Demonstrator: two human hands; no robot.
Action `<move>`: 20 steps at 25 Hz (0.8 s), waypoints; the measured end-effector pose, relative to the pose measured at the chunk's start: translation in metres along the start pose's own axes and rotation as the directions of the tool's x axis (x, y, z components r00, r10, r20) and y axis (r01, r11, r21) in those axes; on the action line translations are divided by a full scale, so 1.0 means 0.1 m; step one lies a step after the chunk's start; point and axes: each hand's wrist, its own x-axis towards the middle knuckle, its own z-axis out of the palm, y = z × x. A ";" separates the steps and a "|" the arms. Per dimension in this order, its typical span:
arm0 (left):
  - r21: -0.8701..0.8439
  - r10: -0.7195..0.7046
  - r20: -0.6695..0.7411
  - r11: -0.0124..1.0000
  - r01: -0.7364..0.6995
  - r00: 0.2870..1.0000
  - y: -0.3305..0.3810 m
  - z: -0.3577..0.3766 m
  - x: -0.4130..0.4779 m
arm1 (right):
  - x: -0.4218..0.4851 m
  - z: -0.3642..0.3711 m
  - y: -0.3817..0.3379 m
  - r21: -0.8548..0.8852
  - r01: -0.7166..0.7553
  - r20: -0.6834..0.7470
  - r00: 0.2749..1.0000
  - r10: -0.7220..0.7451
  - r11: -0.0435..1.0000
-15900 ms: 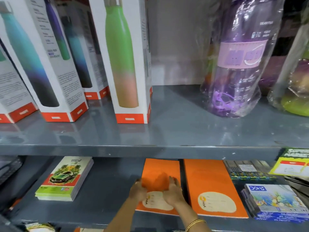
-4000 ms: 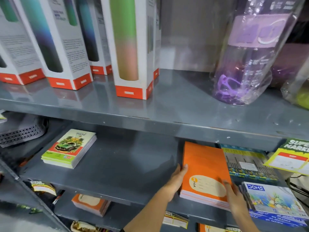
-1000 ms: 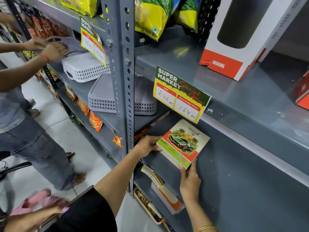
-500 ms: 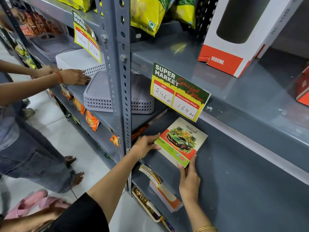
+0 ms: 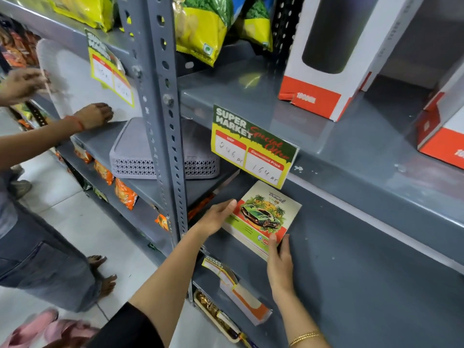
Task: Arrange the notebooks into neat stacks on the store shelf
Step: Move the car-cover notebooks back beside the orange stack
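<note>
A small stack of notebooks with a green car and palm trees on the cover (image 5: 263,217) lies on the grey middle shelf (image 5: 364,272), near its left end. My left hand (image 5: 217,218) presses flat against the stack's left edge. My right hand (image 5: 278,262) holds the stack's near corner, thumb on the cover. Orange notebooks (image 5: 248,301) lie on the shelf below.
A perforated steel upright (image 5: 163,121) stands just left of the stack. A yellow price tag (image 5: 253,149) hangs over the shelf edge above it. White-and-red bottle boxes (image 5: 324,59) stand on the upper shelf. Another person (image 5: 37,146) works at the neighbouring shelf with a grey basket (image 5: 135,154).
Both my hands stay on the car-cover stack, which has hardly shifted. The other person's hands have moved at the white basket to the left.
</note>
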 end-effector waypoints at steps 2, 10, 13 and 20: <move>0.014 -0.076 -0.012 0.997 0.076 0.997 0.08 0.05 0.10 | 0.07 -0.01 -0.09 0.066 -0.061 0.052 0.997 0.058 0.996; -0.242 -0.069 -0.039 0.969 0.057 0.997 -0.02 0.22 0.17 | 0.05 -0.14 -0.11 0.151 -0.087 0.134 0.989 0.067 0.985; -0.252 -0.059 -0.030 0.966 0.050 0.998 -0.08 0.33 0.17 | 0.01 -0.26 -0.03 0.175 -0.080 0.131 0.990 0.058 0.981; -0.172 0.012 0.107 0.985 0.007 0.994 0.04 1.11 -0.15 | -0.23 -0.94 0.29 0.206 -0.121 0.000 0.992 0.124 0.971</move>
